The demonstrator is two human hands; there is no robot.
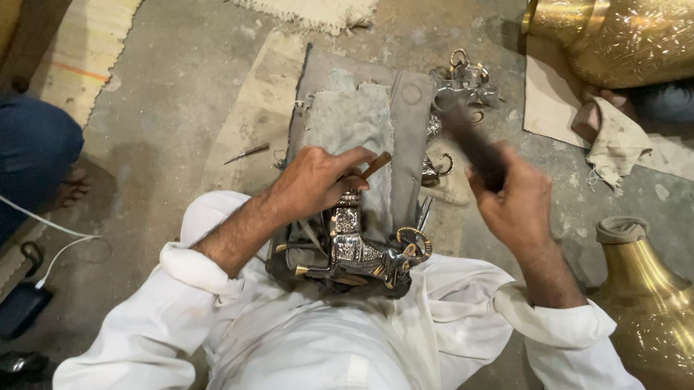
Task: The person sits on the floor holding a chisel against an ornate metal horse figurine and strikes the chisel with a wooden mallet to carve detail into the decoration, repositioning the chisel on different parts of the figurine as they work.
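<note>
A silver and brass animal figurine [364,254] with curled horns lies on a grey padded block [358,117] in front of my lap. My left hand [316,178] pinches a thin brown punch [375,166] whose tip rests on the figurine's upper part. My right hand [514,198] grips a dark hammer [463,134], blurred with motion, raised to the right of the block.
More silver figurine pieces [465,83] lie behind the block. Large brass vessels stand at the top right [642,36] and lower right [661,326]. A small metal tool [247,153] lies on the floor left. Another person's blue-clad leg [17,157] is at far left.
</note>
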